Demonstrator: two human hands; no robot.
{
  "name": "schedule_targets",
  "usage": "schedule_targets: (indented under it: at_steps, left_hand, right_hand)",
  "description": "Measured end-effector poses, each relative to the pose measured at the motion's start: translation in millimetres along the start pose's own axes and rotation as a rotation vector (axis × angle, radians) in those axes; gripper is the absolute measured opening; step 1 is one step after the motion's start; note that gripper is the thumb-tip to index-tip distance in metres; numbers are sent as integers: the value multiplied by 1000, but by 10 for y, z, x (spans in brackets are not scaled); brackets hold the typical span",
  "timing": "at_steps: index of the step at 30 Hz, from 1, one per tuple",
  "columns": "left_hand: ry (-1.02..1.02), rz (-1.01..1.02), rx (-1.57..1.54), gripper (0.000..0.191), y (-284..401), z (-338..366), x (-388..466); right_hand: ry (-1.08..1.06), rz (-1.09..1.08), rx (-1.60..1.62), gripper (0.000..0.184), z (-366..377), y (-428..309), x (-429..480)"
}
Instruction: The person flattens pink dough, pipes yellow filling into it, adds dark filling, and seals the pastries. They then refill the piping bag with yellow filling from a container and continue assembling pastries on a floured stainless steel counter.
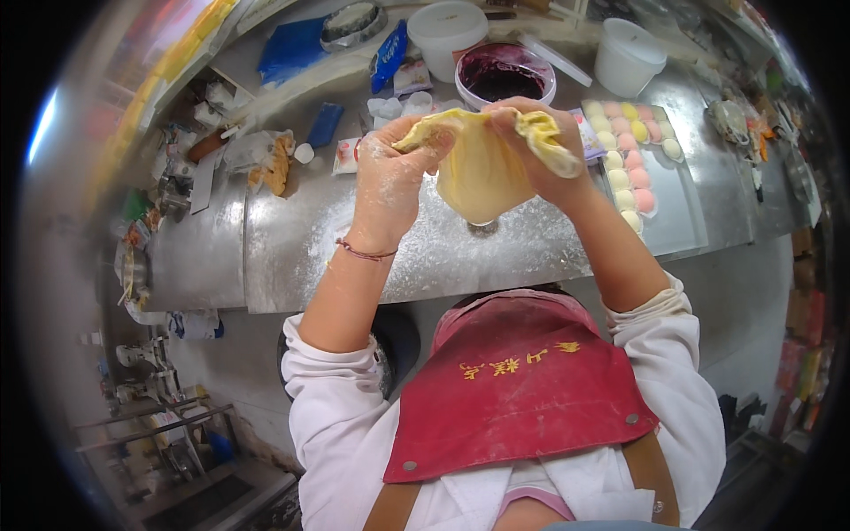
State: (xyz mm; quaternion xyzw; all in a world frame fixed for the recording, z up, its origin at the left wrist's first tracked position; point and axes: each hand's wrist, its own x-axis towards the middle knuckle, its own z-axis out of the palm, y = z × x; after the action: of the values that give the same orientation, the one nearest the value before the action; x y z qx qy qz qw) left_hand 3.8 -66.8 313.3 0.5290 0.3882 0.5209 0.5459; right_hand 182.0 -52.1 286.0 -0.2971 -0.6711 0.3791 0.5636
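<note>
Both of my hands are raised over the steel worktable, holding a pale yellow, soft piece (488, 176) between them. It looks like a bag or thin sheet smeared with yellow dough; I cannot tell which. My left hand (402, 159), dusted with flour, pinches the rolled upper edge on the left. On the other side, my right hand (541, 149) grips a crumpled yellow fold that sticks out past the fingers. The lower part hangs down, rounded at the bottom. A small round object (483, 227) is partly hidden beneath it on the floured steel tabletop (425, 255).
Behind my hands stands an uncovered white tub (505, 73) of dark purple filling, beside lidded white buckets (446, 33). To the right, a tray (674, 212) bears rows of white, pink and yellow balls (634, 159). Plastic bags (249, 152) and a blue block (325, 124) lie left.
</note>
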Motion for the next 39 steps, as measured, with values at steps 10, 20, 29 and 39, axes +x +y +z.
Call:
schedule_targets:
  at_steps: [10,20,29,39]
  left_hand:
    - [-172,57,406,13,168,87,103]
    - [-209,274,897,13,200,121,96]
    - [-184,453,979,13,202,133,142]
    - [-192,59,295,46,-321,-411,324]
  right_hand:
    - [-350,215,282,41,22,305,-96]
    - [-520,270,139,28,106,354,-129]
    - [-461,406,371,30,270,347,-96]
    - [-186,499,760,21,289,493,90]
